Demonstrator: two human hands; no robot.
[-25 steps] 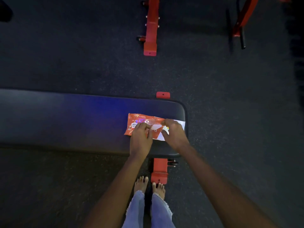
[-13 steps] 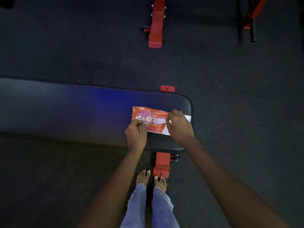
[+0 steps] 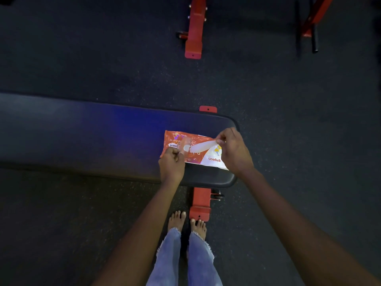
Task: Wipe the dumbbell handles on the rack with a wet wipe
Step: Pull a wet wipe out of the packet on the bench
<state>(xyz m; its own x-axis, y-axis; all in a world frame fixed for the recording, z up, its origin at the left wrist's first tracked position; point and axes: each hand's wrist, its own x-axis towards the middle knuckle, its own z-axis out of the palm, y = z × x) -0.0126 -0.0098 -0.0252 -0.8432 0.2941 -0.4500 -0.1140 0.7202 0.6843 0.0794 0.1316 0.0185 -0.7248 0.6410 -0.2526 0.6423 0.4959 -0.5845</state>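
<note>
Two hands work in my only view, the head camera. My left hand (image 3: 172,166) pinches the clear peel-back flap (image 3: 182,146) near the left end of the wipe pack (image 3: 186,148); the fingers (image 3: 219,139) of my right hand (image 3: 235,153) pinch its right edge. This crinkly, glossy orange-and-white film pouch lies flat near the right end of the table (image 3: 92,141), a smooth padded slab with rounded corners. I judge the risks as follows: the slick pouch could skate off that rounded end, the sticky flap could tear, or several damp wipes could drag out together. No dumbbells or rack are in sight.
</note>
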